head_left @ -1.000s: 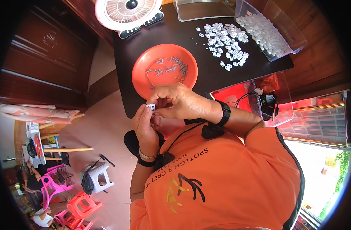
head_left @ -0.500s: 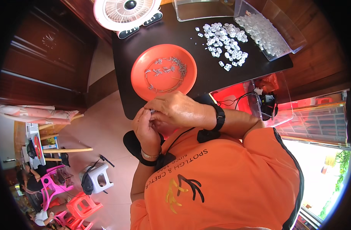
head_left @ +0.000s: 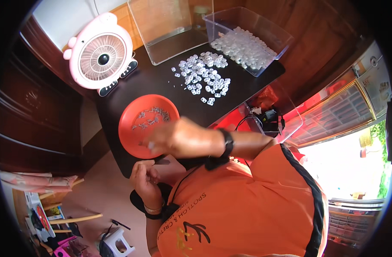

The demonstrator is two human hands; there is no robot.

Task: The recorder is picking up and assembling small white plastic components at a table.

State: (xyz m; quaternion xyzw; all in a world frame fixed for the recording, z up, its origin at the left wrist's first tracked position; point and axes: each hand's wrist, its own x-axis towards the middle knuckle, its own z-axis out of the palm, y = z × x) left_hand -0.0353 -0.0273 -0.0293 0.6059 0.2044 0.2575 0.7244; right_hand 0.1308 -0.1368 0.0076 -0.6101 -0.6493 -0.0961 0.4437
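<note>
Right hand (head_left: 175,138) shifted over orange bowl (head_left: 126,128), grip too blurred to tell, left hand (head_left: 145,180) loosely apart.

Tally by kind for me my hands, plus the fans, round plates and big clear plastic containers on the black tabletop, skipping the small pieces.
Hands: 2 (left hand, right hand)
Pink fan: 1
Round orange-red plate: 1
Clear containers: 2 (filled tub, back container)
Total: 6
</note>
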